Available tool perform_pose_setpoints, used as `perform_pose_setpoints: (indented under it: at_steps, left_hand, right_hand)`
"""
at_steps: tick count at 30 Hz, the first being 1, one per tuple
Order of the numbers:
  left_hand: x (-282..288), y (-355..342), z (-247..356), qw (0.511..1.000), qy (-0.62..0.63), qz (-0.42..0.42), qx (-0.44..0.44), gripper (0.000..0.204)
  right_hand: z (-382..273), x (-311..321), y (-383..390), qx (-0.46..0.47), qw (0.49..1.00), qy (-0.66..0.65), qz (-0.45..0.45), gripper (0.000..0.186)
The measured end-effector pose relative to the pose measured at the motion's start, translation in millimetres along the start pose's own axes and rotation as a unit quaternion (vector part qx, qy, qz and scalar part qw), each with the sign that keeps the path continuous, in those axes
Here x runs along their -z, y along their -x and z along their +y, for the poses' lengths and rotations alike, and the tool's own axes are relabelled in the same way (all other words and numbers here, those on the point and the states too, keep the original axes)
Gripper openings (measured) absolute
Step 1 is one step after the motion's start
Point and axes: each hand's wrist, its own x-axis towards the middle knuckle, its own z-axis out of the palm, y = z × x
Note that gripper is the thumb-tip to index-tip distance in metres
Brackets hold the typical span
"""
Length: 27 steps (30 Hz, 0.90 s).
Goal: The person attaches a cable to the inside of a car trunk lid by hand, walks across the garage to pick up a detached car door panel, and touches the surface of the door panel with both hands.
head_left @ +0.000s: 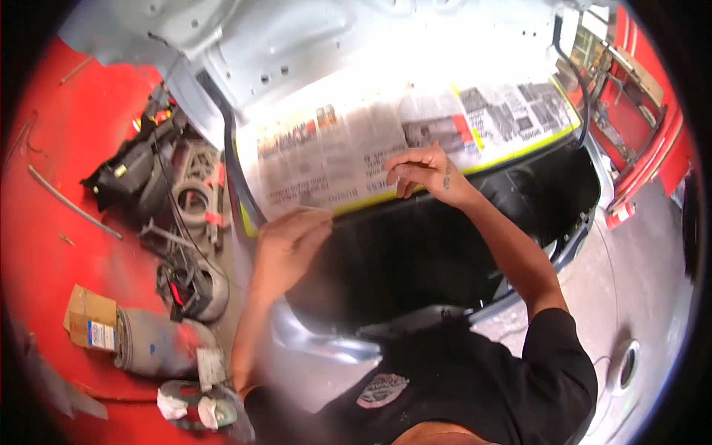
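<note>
Sheets of newspaper [348, 144] cover the opening below the raised pale car lid, edged with yellow masking tape [519, 154]. Over the tape near the left end, my left hand [293, 241] is smeared by motion; what its fingers do or hold does not show. My right hand [426, 174] is above the paper's near edge, around the middle. Its fingers are loosely bent and apart, with nothing visible in them. Just nearer lies the dark trunk opening [400, 267], under both forearms.
Black rubber seal [230, 148] runs down the left side of the opening. Car parts [193, 200] and a grey drum [163, 341] with a cardboard box [90, 319] line the red wall at left. A red car body [653, 148] stands at right; a white ring-shaped thing [627, 367] lies on the floor.
</note>
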Motion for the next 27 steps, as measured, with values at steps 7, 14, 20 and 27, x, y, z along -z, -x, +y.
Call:
perform_pose_setpoints:
  at_steps: [7, 14, 20, 27]
  left_hand:
    - [-13.9, 170.4, -17.2, 0.892, 0.092, 0.393, 0.206, 0.015]
    - [-157.2, 513.1, -3.5, 0.588, 0.041, 0.712, 0.382, 0.015]
    - [-545.3, 664.9, 213.7, 0.362, 0.317, 0.561, 0.674, 0.028]
    - [-650.4, 567.4, 296.7, 0.404, 0.175, 0.258, 0.86, 0.029]
  right_hand:
    - [32.9, -35.7, 30.2, -0.123, 0.969, 0.005, -0.213, 0.023]
    - [151.6, -68.8, 116.4, -0.221, 0.875, -0.129, -0.411, 0.028]
    - [273.8, -153.1, 302.5, -0.112, 0.675, 0.039, -0.728, 0.033]
    - [421.9, -94.0, 428.5, -0.034, 0.493, 0.137, -0.859, 0.036]
